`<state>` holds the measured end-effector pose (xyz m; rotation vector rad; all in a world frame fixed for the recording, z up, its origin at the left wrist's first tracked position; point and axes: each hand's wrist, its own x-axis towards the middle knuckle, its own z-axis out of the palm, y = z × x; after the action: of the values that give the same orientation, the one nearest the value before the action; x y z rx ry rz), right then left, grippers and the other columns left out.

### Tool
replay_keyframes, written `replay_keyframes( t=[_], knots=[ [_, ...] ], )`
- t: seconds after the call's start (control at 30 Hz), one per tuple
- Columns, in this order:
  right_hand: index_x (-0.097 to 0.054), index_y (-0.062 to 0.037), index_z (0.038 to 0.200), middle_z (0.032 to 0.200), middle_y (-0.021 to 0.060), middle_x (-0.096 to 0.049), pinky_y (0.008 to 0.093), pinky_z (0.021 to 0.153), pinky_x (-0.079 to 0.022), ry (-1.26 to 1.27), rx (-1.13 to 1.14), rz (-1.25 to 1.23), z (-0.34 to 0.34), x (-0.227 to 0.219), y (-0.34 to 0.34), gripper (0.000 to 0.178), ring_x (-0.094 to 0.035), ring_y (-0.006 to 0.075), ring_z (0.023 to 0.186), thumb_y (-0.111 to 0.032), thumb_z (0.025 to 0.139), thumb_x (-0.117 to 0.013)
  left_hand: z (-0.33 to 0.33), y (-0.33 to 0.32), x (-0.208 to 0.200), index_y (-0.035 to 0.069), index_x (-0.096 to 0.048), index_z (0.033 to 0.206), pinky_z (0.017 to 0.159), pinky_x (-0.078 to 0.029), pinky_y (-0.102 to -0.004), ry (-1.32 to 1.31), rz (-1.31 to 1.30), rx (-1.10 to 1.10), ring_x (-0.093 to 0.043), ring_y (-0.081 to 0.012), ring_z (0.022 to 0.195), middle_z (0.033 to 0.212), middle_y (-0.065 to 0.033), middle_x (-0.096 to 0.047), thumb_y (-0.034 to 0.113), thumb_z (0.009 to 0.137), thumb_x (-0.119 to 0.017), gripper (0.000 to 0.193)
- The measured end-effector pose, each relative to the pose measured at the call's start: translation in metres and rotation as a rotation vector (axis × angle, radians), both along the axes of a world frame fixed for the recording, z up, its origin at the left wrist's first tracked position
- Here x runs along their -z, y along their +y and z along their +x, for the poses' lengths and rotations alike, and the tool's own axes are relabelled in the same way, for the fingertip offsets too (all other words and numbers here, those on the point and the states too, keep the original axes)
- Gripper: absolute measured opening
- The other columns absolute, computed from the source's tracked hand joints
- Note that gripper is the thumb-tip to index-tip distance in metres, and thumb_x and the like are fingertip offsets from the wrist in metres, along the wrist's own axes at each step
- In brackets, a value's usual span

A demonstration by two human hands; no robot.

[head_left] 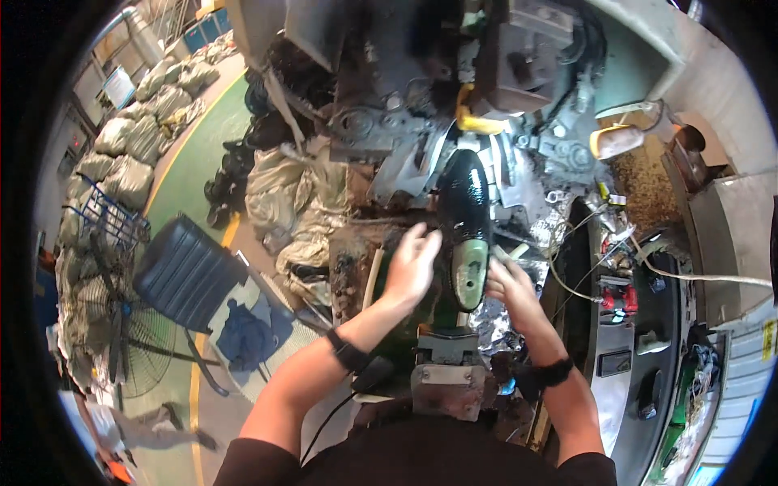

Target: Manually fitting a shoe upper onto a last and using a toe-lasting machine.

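Note:
A glossy black shoe upper (pixel 463 194) sits in the middle of a machine, its front pointing away from me. Behind it, on the near end, shows a pale green shoe last (pixel 470 275) with a small dark hole. Left of the shoe, my left hand (pixel 413 266) is open with its fingers apart, holding nothing. On the other side, my right hand (pixel 515 293) is open too, fingertips close to the last's right edge; whether they touch it I cannot tell. Bright metal plates (pixel 506 166) flank the shoe's front.
Below the last stands a metal bracket (pixel 448 381) close to my body. A yellow-ended machine head (pixel 478 113) hangs beyond the shoe. To the right run cables and a dark belt (pixel 648 381). Sacks (pixel 296 190), a black chair (pixel 190 259) and a fan (pixel 150 348) stand left; a person's legs (pixel 146 429) show lower left.

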<state>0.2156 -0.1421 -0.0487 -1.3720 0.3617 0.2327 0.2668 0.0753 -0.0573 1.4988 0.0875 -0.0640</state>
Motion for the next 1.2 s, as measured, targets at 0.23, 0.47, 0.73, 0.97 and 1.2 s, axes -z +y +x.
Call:
replay_keyframes(
  t=[0.23,0.47,0.73,0.97,1.2],
  knots=[
    [-0.067,0.0016,0.097,0.075,0.0039,-0.057,0.0362,0.051,-0.038,0.323,0.445,-0.417,-0.141,0.188,-0.154,0.027,-0.051,0.0134,0.061,-0.023,0.089,-0.075,-0.089,0.230,0.184,-0.006,-0.073,0.100,0.076,-0.055,-0.0361,0.350,0.804,-0.305,-0.072,-0.0234,0.085,0.088,-0.0161,-0.076,0.024,0.088,-0.068,0.033],
    [-0.064,-0.0037,0.094,0.075,0.0032,-0.053,0.0316,0.049,-0.035,0.497,0.742,0.274,-0.176,0.295,-0.116,0.019,-0.048,0.0159,0.056,-0.022,0.100,-0.065,-0.118,0.191,0.255,-0.007,-0.076,0.100,0.076,-0.058,-0.0389,0.748,0.181,-0.130,-0.074,-0.0267,0.085,0.090,-0.0143,-0.077,0.017,0.077,-0.076,0.033],
    [-0.066,-0.0042,0.107,0.088,0.0086,-0.070,0.0255,0.062,-0.052,0.163,0.456,-0.039,-0.129,0.128,-0.131,0.015,-0.067,0.0164,0.073,-0.014,0.096,-0.064,-0.055,0.101,0.020,-0.005,-0.057,0.135,0.105,-0.049,-0.0354,-0.078,0.174,-0.152,-0.064,-0.0248,0.122,0.131,-0.0193,-0.067,0.009,0.099,-0.064,0.039],
    [-0.041,0.0046,0.152,0.092,0.0143,-0.074,0.0291,0.076,-0.058,-0.111,0.181,-0.172,-0.087,0.007,-0.042,0.056,-0.069,0.0147,0.078,-0.007,0.101,-0.061,-0.038,-0.059,-0.051,0.000,-0.011,0.159,0.122,-0.017,-0.0634,-0.603,0.605,0.121,-0.011,-0.0626,0.147,0.157,-0.0466,-0.004,0.029,0.083,-0.083,0.108],
    [-0.050,0.0007,0.148,0.080,-0.0005,-0.062,0.0242,0.065,-0.048,-0.160,0.614,-0.143,-0.193,0.023,-0.028,0.049,-0.058,0.0067,0.070,-0.004,0.101,-0.059,-0.044,-0.037,-0.049,-0.001,-0.009,0.159,0.121,-0.014,-0.0676,-0.647,0.594,0.159,-0.002,-0.0660,0.147,0.156,-0.0482,0.002,0.016,0.083,-0.078,0.104]
  ],
)
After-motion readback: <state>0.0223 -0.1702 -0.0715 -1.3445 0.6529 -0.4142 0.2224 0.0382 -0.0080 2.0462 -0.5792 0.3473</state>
